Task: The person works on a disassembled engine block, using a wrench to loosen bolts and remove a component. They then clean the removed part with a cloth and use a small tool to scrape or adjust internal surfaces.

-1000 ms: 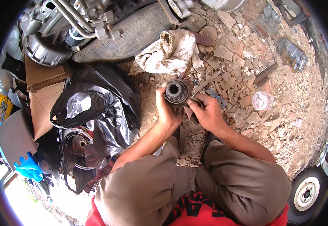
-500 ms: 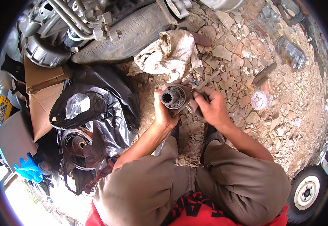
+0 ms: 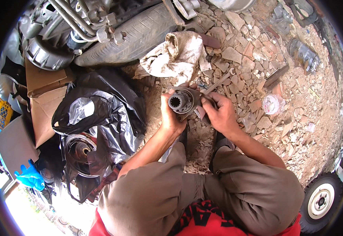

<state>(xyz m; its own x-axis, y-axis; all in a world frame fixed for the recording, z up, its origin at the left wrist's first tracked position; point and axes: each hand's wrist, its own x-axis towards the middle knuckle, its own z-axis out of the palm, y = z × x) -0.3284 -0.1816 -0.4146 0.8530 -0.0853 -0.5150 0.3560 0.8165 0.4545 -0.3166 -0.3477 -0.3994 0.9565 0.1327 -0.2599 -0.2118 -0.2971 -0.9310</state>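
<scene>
The left hand (image 3: 172,118) wraps around a round, grey, flanged metal part (image 3: 184,103), just nearer than the crumpled off-white cloth rag (image 3: 176,56); the right hand (image 3: 222,115) pinches a thin dark piece (image 3: 206,118) beside it; the part looks assembled, what remains unclear.

This looks like a makeshift vehicle repair yard rather than a fitted workshop. A worn tyre (image 3: 134,39) lies beside bolted metal pipework (image 3: 71,19) and a ribbed housing (image 3: 47,53), a wheel (image 3: 320,202) with a pale rim stands at lower right, the splined metal part (image 3: 185,98) is being handled over bare, rubble-strewn ground (image 3: 293,151), and a soiled rag (image 3: 175,55) lies near.
</scene>
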